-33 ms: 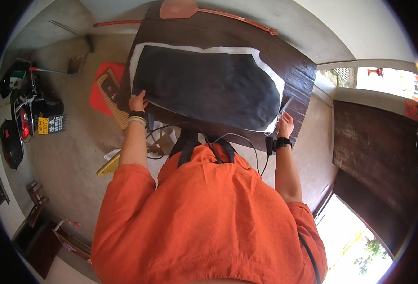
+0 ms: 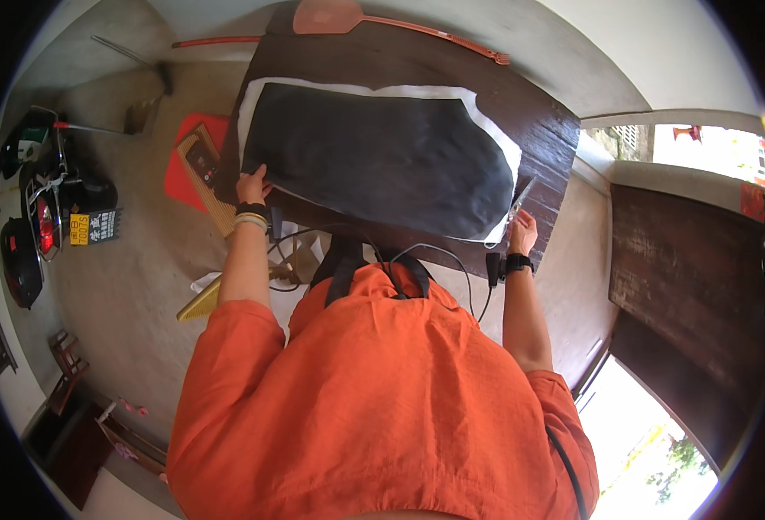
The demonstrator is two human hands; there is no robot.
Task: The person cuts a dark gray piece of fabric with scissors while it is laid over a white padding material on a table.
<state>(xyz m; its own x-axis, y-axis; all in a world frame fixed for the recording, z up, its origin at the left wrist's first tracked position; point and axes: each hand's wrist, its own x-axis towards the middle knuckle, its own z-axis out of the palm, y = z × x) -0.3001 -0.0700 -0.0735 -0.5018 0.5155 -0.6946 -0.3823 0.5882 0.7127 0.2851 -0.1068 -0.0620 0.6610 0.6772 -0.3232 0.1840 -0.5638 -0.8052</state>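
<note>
A large black cloth piece [image 2: 374, 156] lies flat on a dark wooden table [image 2: 538, 121]. White material [image 2: 356, 87] shows as an uneven border around it, widest on the far side and at the right end. My left hand [image 2: 253, 185] pinches the near left edge of the cloth, thumb on top. At the near right corner my right hand [image 2: 522, 230] is closed around the handles of a pair of scissors [image 2: 518, 195]. Their blades point away from me, beside the cloth's right end. How far the blades are parted is too small to make out.
An orange fly swatter [image 2: 417, 33] lies along the table's far edge. Left of the table stands a red stool [image 2: 183, 178] with a woven mat and a dark object on it. Cables [image 2: 452, 253] hang by my waist. A motorcycle [image 2: 45, 199] stands farther left.
</note>
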